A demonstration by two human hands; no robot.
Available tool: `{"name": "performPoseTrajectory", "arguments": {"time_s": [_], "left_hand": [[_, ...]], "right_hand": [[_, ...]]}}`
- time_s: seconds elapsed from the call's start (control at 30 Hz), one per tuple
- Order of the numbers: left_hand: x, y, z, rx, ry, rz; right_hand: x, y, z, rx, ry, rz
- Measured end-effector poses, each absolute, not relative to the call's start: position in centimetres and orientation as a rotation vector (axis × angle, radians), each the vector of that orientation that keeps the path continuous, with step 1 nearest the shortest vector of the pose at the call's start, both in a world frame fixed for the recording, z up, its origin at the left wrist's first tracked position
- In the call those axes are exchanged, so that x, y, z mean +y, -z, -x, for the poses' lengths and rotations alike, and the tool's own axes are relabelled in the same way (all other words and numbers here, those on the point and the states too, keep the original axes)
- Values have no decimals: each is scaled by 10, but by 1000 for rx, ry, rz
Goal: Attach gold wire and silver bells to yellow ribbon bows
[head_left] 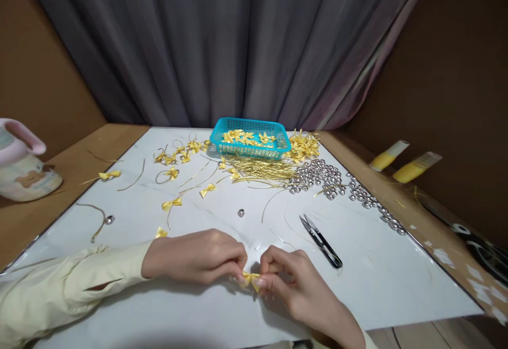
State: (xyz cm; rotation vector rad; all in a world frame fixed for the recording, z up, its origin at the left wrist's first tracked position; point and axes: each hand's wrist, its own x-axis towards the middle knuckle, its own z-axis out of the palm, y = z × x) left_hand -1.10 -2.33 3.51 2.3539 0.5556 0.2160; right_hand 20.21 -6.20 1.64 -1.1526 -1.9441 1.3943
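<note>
Near the front of the white table mat, a small yellow ribbon bow [251, 279] is pinched at both ends. My left hand [206, 258] grips its left loop between thumb and forefinger. My right hand [291, 280] pinches the other loop the same way, and its fingertips hide part of the bow. Beyond the hands lies one silver heart-shaped bead [241, 213]. Black thread snips [320, 241] rest on the mat to the right. A yellow bow [161, 232] shows partly behind my left wrist.
At the back, a blue basket [222, 150] holds yellow bows. Around it lie gold cords [262, 170], silver beads [317, 174] and a bow pile [304, 145]. A pink-handled cup [27, 177] stands left; two yellow-filled tubes [416, 168] and scissors [486, 253] are right.
</note>
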Motion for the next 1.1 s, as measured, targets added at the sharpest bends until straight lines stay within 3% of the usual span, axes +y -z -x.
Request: {"name": "performPoseTrajectory", "arguments": {"time_s": [0.5,0.6,0.87,1.1], "left_hand": [[-17,-40,13,720,-145,-2184],[-12,-40,25,827,-118,-2178],[-11,-44,74,1224,-213,-2271],[-22,-14,157,1298,-749,-2792]], "right_hand": [[-57,-15,-212,-2079,-1225,1147],[-47,-28,-216,-2215,-1002,1229],[4,-41,-170,-2848,65,1311],[16,-29,-165,-3064,260,1127]]}}
